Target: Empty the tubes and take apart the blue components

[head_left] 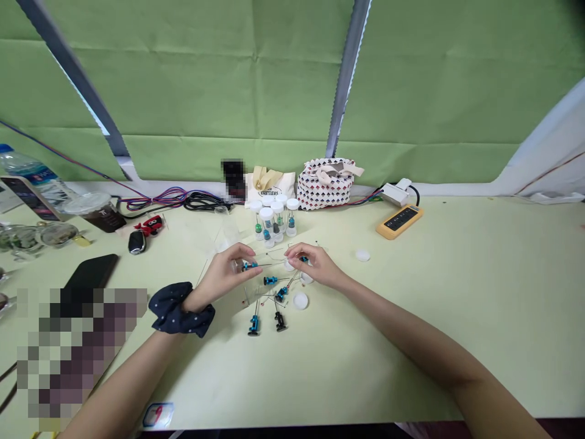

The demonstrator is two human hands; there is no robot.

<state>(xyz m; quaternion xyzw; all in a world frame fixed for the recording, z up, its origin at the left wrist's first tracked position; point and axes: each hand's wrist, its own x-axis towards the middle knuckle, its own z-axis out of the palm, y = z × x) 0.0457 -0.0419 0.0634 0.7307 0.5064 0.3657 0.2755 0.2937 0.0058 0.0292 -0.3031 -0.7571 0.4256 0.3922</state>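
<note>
My left hand (227, 266) is curled around a clear plastic vial (236, 266), with a small blue piece (249, 266) and its thin metal rod pointing right between thumb and fingers. Close by on the right, my right hand (314, 263) has its fingertips drawn together at a small white cap (289, 266); the grip is partly hidden. Below the hands lie several small blue pieces with thin rods, one (253, 324) at the front, and a black one (280, 320) beside it. Another white cap (300, 300) rests near them. Capped clear vials (291, 218) stand upright in a cluster behind.
Loose white caps, one at right (362, 255), lie about. A yellow power strip (399, 221), patterned pouch (325, 186) and cables (201, 200) sit along the back. At left are a drink cup (98, 212), water bottle (39, 177), car key (136, 242) and black phone-like slab (94, 274).
</note>
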